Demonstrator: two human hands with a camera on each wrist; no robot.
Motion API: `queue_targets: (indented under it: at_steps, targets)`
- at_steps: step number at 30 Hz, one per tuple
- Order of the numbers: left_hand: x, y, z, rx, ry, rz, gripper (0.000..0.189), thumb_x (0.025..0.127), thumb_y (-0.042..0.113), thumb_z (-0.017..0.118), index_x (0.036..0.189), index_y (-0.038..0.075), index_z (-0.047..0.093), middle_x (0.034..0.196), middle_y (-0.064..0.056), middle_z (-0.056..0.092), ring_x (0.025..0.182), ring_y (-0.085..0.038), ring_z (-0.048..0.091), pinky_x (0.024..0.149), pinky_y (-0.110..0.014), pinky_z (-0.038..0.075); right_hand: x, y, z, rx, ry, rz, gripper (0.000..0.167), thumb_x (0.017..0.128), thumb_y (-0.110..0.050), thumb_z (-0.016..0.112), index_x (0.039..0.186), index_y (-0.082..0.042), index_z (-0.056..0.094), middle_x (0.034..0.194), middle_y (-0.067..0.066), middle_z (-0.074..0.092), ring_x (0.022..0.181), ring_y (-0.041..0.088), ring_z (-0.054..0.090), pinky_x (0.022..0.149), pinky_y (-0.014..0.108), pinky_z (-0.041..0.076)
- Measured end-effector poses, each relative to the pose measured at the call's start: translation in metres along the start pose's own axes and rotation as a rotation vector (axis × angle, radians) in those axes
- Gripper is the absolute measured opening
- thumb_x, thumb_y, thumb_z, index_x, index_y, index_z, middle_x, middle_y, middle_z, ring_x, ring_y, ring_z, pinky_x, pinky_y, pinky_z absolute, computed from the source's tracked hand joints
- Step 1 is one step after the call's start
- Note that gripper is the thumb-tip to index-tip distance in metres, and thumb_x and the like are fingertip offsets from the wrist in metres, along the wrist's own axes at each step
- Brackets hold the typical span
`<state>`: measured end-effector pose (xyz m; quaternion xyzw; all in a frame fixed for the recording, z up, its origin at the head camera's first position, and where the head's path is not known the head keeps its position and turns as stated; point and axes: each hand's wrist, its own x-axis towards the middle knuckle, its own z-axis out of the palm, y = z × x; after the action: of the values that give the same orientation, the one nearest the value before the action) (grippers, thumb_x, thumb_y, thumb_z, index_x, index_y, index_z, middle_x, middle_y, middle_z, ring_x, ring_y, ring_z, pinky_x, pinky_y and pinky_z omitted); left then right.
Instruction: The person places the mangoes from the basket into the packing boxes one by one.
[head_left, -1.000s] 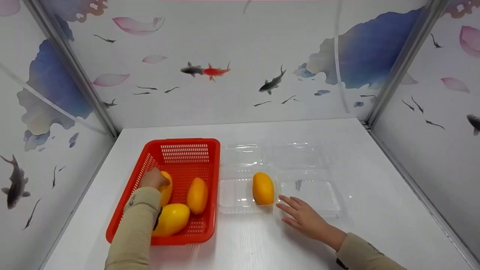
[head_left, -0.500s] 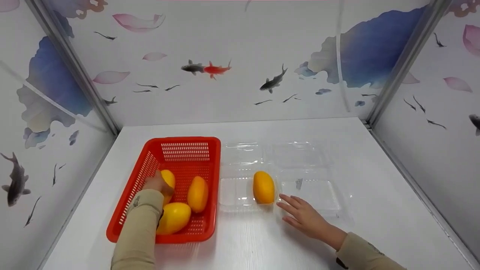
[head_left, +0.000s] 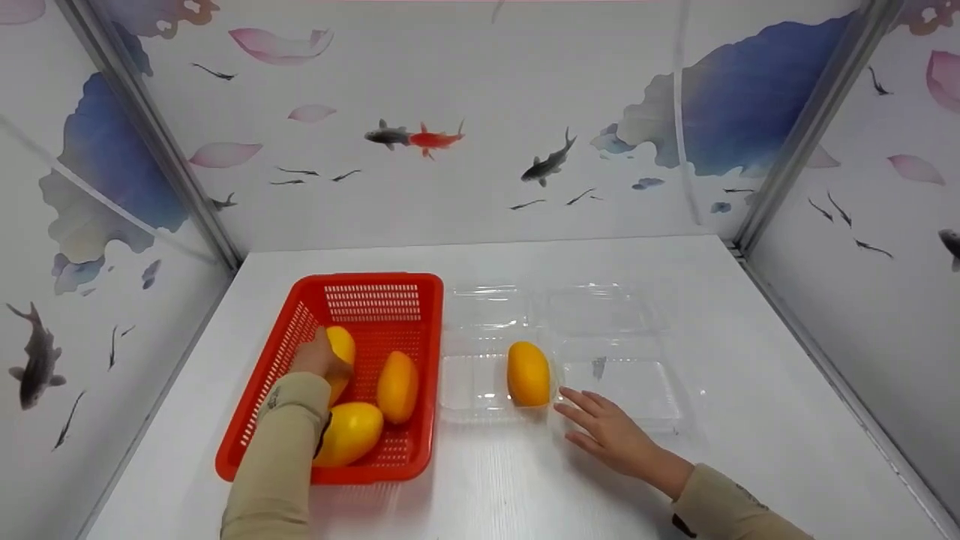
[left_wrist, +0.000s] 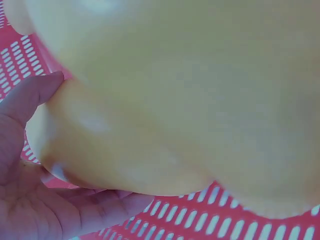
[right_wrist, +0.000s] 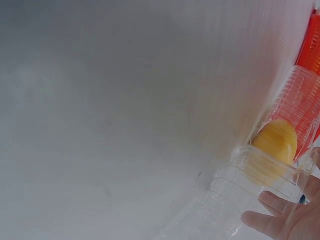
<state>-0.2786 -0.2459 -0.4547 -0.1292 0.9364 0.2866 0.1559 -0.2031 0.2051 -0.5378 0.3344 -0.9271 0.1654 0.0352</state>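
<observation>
Inside the red plastic basket (head_left: 435,360), my left hand (head_left: 319,356) holds a yellow mango (head_left: 343,345) near the left wall. The left wrist view shows thumb and fingers around opposite sides of this mango (left_wrist: 115,140), and another mango (left_wrist: 225,75) fills much of that view. Two more mangoes lie in the basket, one in front (head_left: 352,435) and one to the right (head_left: 397,386). Another mango (head_left: 529,373) sits in a clear plastic container (head_left: 472,386) beside the basket. My right hand (head_left: 611,435) rests with extended fingers at a second clear container (head_left: 622,386).
Behind the containers' front parts lie their clear lids (head_left: 487,307), flat on the white table (head_left: 495,480). White panels with painted fish (head_left: 435,140) enclose the table at the back and both sides.
My left hand and the mango in it have shifted slightly right and away from me within the basket. My right hand stays in place beside the containers.
</observation>
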Motion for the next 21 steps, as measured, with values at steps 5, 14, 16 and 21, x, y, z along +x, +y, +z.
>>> queue_targets:
  at_steps: [5,14,16,21]
  targets:
    - [0.000,0.017,-0.011,-0.020,0.007,0.009,0.099,0.077,0.020,0.068,0.144,-0.003,-0.002,0.131,-0.033,0.032,0.114,-0.042,0.036,0.102,-0.053,0.030,-0.001,0.000,-0.001,-0.001,0.003,-0.001,0.046,0.092,-0.034,0.052,0.134,-0.015,0.047,0.142,0.008,0.039,0.121,0.034,0.044,0.099,0.052,0.035]
    - [-0.015,0.058,-0.028,-0.167,-0.041,0.013,0.097,0.081,0.020,0.065,0.147,0.011,-0.006,0.133,-0.024,0.032,0.116,-0.038,0.037,0.100,-0.052,0.034,0.000,-0.002,-0.001,0.011,0.025,0.007,0.046,0.090,-0.030,0.056,0.132,-0.014,0.048,0.141,0.008,0.040,0.119,0.035,0.045,0.097,0.053,0.036]
    - [-0.019,0.067,-0.029,-0.196,-0.063,0.020,0.098,0.082,0.021,0.065,0.147,0.015,-0.007,0.136,-0.021,0.030,0.118,-0.038,0.035,0.101,-0.053,0.033,0.000,-0.002,-0.001,0.019,0.020,0.017,0.046,0.090,-0.031,0.056,0.133,-0.014,0.048,0.141,0.008,0.040,0.120,0.035,0.045,0.097,0.053,0.036]
    - [-0.026,0.092,-0.028,-0.215,-0.083,0.069,0.102,0.079,0.022,0.069,0.147,0.017,-0.006,0.134,-0.017,0.032,0.118,-0.036,0.037,0.099,-0.053,0.035,0.000,-0.002,0.000,0.031,0.020,0.019,0.046,0.090,-0.031,0.055,0.133,-0.015,0.048,0.142,0.007,0.039,0.120,0.036,0.044,0.097,0.053,0.036]
